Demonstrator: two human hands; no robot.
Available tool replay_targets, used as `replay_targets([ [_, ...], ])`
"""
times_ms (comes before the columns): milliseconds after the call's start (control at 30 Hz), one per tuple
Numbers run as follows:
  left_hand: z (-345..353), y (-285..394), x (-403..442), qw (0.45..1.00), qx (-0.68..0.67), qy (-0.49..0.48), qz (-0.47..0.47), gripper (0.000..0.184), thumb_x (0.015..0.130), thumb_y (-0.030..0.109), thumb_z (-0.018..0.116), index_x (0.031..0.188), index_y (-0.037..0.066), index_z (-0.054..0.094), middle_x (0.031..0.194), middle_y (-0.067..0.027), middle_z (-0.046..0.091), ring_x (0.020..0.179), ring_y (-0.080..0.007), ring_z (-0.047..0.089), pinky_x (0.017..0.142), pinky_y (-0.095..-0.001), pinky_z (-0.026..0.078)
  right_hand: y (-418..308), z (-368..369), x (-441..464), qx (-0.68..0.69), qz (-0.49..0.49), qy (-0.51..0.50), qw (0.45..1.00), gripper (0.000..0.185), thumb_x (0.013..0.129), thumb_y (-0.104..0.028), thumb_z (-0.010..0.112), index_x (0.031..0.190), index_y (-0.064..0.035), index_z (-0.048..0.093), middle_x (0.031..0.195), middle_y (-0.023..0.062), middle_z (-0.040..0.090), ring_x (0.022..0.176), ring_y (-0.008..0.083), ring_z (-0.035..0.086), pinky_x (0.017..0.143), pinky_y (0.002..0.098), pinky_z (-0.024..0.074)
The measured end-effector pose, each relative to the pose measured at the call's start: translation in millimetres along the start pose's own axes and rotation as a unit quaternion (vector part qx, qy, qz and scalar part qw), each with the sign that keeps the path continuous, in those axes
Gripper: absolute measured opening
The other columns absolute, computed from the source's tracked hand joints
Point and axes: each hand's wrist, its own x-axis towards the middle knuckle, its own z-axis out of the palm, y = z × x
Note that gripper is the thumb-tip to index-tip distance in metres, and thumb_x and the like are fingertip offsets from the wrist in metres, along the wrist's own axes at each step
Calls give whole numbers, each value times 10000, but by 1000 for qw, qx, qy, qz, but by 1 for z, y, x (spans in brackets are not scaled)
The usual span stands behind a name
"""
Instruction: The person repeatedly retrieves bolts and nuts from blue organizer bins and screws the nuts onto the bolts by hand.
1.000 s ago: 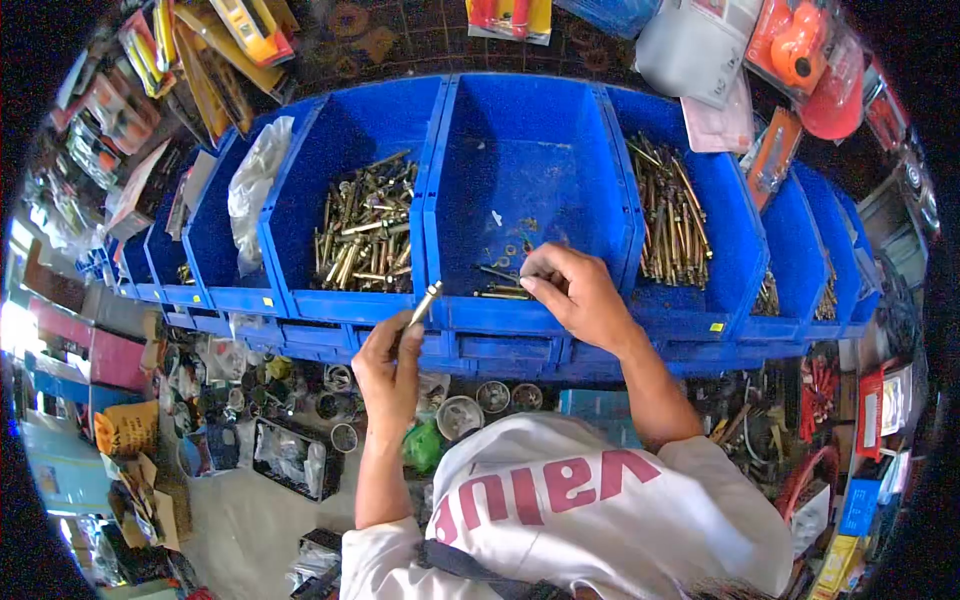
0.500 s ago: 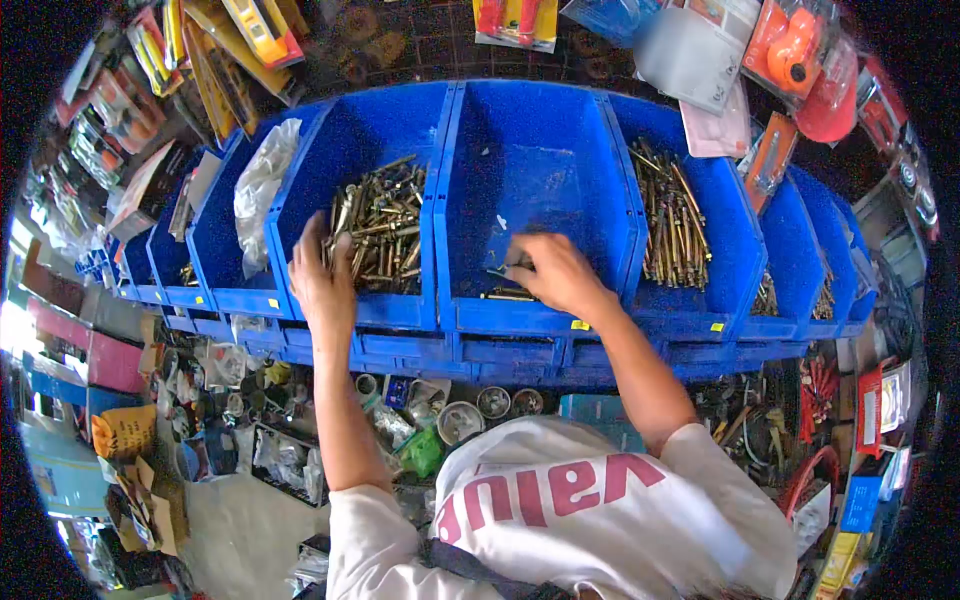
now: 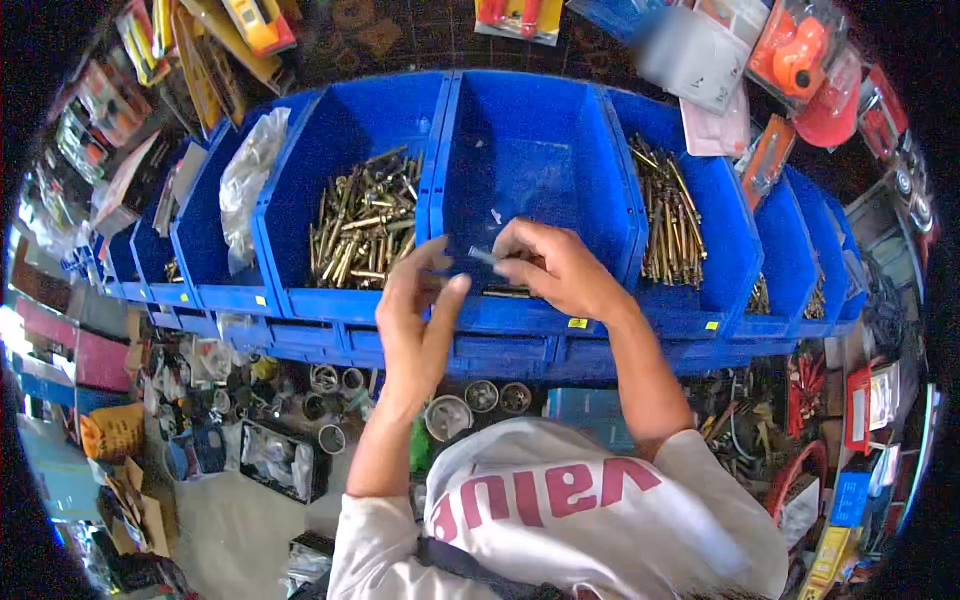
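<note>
My left hand [image 3: 412,325] hovers at the front of the divider between two blue bins, thumb and fingers apart, nothing in it. Left of it, a heap of brass-coloured bolts [image 3: 365,225] fills the floor of one bin [image 3: 375,105]. Over the middle bin [image 3: 525,120], my right hand [image 3: 560,270] pinches a small, slim silvery piece [image 3: 483,256]; blur hides its exact kind. Several brass-coloured bolts [image 3: 507,292] lie by that bin's front wall, partly behind the right hand. A small whitish scrap [image 3: 496,215] rests further back.
Right of the middle bin, another bin holds long brass-coloured bolts [image 3: 668,220]. A clear plastic bag [image 3: 250,190] lies in a bin at the left. Packaged goods hang overhead, including an orange item [image 3: 800,60]. Below the bins are round containers [image 3: 449,417] and a black crate [image 3: 280,460].
My left hand has left the bolt heap and moved right, towards the right hand. My right hand has shifted slightly, with the small silvery piece now showing at its fingertips.
</note>
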Motion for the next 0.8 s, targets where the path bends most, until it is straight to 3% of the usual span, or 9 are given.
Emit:
replay_targets([
  [167,9,-2,-6,998,-41,-37,-27,80,876,51,569,926,10,616,737,18,564,660,-40,469,591,-185,373,-19,1,-15,-10,-40,2,999,92,807,-56,640,857,-4,584,748,43,553,664,101,540,587,256,443],
  [267,3,-8,-27,996,-5,-72,-51,67,854,49,592,907,21,622,728,-10,582,633,-68,501,569,-214,404,-13,10,-38,-54,-58,-10,997,177,794,-152,649,886,-19,575,823,135,581,769,289,578,689,361,459],
  [300,-1,-19,-39,994,17,-100,-44,75,836,48,613,903,15,624,735,-18,588,636,-77,511,570,-226,420,-9,17,-50,-75,-73,-1,994,160,788,-138,678,872,-27,599,809,86,592,707,187,583,622,310,467],
  [400,-6,-37,-69,958,-68,-205,-188,74,814,42,638,878,7,635,771,-39,614,664,-101,547,608,-245,449,5,38,-85,-45,50,-98,993,198,784,-165,680,898,-31,589,829,107,593,700,214,580,626,334,468],
  [467,0,-88,-86,964,14,-253,-85,62,831,44,616,880,10,635,774,-57,618,688,-83,555,583,-225,441,44,58,-103,-63,41,-100,992,201,776,-152,668,912,-28,588,845,135,588,737,293,586,653,368,469],
  [500,3,-89,-87,943,-18,-272,-189,47,827,12,596,859,13,630,751,-48,612,664,-84,545,566,-228,434,46,59,-106,-65,40,-101,992,201,776,-152,668,912,-28,588,845,135,588,737,293,586,653,368,469],
  [700,38,-172,-79,956,-131,-107,-238,67,809,-14,582,848,24,622,756,-31,618,676,-115,552,590,-257,445,-2,28,-86,-126,-1,-13,992,110,794,-106,621,862,-21,609,850,148,614,820,322,597,712,386,479],
  [733,42,-182,-76,956,-133,-109,-236,67,809,-14,582,848,24,622,756,-31,618,676,-115,552,590,-257,445,-7,21,-77,-135,-23,13,991,112,808,-110,595,867,-15,593,837,158,590,813,334,584,710,407,472],
  [800,47,-193,-69,994,55,-93,-18,118,789,6,618,906,20,612,799,-49,636,732,-149,573,653,-292,474,-7,9,-55,-212,-71,57,973,83,818,-71,543,857,2,552,819,188,559,811,359,573,693,452,461],
])
